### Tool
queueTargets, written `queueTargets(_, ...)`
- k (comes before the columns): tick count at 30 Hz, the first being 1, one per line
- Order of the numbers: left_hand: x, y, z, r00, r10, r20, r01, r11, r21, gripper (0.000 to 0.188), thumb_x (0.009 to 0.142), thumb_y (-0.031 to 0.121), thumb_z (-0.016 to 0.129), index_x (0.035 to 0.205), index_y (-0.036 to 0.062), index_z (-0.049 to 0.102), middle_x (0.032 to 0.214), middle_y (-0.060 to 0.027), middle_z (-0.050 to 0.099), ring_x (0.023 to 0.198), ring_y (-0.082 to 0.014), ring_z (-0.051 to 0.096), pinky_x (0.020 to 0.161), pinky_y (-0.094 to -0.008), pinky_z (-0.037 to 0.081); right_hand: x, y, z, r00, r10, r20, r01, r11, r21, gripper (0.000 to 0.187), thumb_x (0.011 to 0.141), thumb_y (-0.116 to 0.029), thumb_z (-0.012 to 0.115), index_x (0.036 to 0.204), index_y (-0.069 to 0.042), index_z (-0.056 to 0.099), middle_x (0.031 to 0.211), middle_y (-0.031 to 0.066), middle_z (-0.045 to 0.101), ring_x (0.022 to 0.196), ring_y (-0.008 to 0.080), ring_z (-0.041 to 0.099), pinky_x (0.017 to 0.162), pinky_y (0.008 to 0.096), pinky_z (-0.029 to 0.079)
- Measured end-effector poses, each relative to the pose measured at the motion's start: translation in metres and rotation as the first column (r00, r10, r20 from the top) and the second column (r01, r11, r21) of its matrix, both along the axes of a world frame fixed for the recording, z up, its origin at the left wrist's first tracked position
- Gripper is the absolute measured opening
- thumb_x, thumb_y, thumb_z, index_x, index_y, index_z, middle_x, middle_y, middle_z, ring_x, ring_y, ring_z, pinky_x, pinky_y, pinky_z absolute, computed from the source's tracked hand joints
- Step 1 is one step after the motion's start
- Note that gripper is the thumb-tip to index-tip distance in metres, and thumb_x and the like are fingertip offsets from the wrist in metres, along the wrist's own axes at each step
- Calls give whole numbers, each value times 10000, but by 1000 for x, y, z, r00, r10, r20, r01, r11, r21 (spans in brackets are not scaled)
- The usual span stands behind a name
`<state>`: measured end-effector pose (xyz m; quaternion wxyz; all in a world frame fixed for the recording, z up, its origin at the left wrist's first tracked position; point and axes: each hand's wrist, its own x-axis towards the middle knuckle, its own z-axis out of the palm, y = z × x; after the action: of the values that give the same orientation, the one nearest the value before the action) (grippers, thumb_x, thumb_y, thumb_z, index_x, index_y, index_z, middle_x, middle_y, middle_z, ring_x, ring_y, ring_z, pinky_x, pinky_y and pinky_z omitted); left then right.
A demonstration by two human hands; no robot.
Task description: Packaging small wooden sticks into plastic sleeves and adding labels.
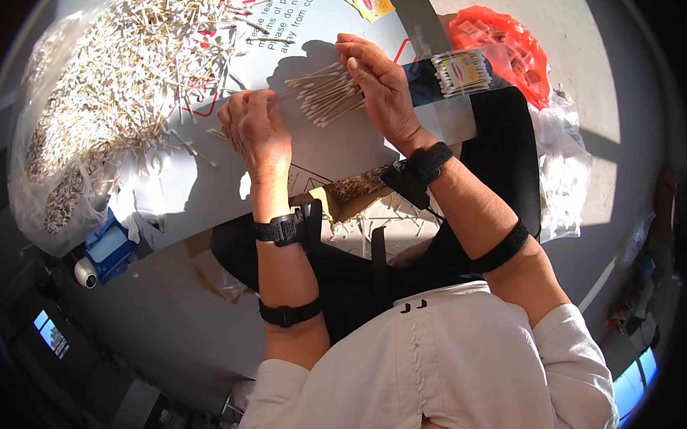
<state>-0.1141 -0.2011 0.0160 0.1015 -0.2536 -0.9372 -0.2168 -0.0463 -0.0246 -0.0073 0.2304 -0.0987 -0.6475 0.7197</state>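
On the grey printed board [315,149] lies a small loose bunch of cotton swabs [329,97], their tips roughly lined up. My right hand [386,87] stands at the bunch's right end, fingers stretched out and the palm side against or very close to the stick ends. To the left of the bunch, my left hand [259,132] is curved downward with its fingers bent and somewhat apart. Nothing shows in its fingers, though the fingertips are partly hidden. A few single swabs lie beside it.
A big heap of swabs [121,78] spills from a clear plastic bag [28,150] at the left. Right of my right hand sits a packed swab packet [462,71], with a red bag [508,46] of packets beyond. Yellow cards [370,0] lie at the back. An open carton [352,196] holds swabs below.
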Motion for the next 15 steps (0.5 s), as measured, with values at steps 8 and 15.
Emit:
queueTargets(8, -24, -2, 17, 998, -62, -24, 62, 998, -13, 84, 775, 38, 654, 826, 98, 625, 933, -51, 575, 976, -299, 493, 883, -426, 399, 2, 3, 2, 1000, -17, 19, 17, 1000, -3, 261, 1013, -76, 450, 1192, 41, 600, 1346, 104, 547, 1191, 143, 526, 1051, 258, 404)
queueTargets(15, -31, 44, 6, 979, -201, -37, 203, 978, 40, 88, 748, 38, 668, 795, 98, 624, 911, -56, 572, 956, -296, 486, 869, -428, 400, 5, 3, 3, 999, -18, 33, 22, 991, -130, 255, 1005, -63, 470, 1197, 46, 598, 1338, 88, 557, 1180, 123, 537, 1042, 253, 416)
